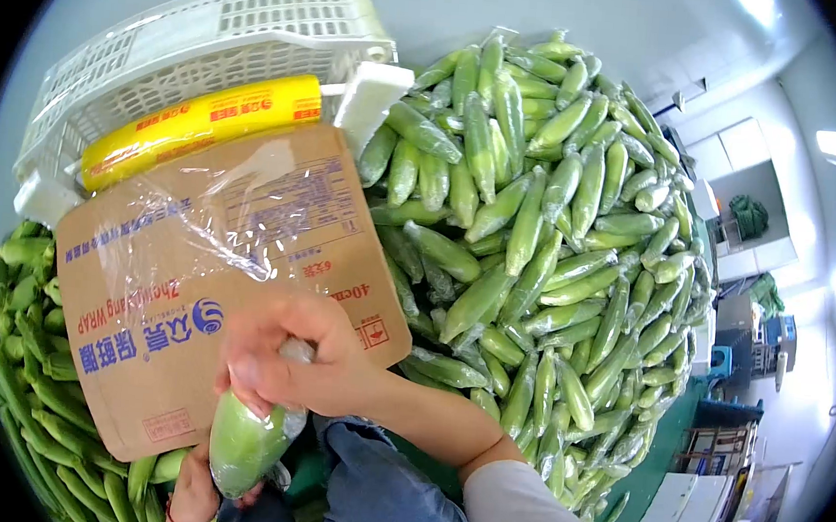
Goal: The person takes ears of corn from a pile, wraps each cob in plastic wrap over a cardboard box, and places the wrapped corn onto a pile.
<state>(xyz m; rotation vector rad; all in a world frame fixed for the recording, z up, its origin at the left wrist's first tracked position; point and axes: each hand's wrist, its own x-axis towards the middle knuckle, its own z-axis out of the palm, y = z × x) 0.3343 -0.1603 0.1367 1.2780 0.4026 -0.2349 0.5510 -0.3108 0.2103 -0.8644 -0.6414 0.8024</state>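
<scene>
The fingers of the right hand (303,355) are curled tightly around the upper end of a corn ear (248,448), smooth, plump and green in its husk, with glossy cling film creased about it. Below them, the left hand (192,495), a thin red cord at its wrist, cups the lower end; its fingers are partly hidden behind the ear. Just ahead of the right fingers lies a matt brown cardboard panel (126,279) with rounded corners and blue and red print, and a clear, wrinkled film sheet (259,245) shines over it. Farther ahead, beyond the panel, a smooth yellow cylindrical film roll (204,128) sits on a rod before a latticed white plastic crate (304,15). To the right of the fingers rises a large heap of wrapped corn ears (534,259), tapered and shiny; to their left lies a pile of unwrapped corn ears (50,400), duller and leafier. Blue denim trousers (382,501) show just behind the right fingers.
</scene>
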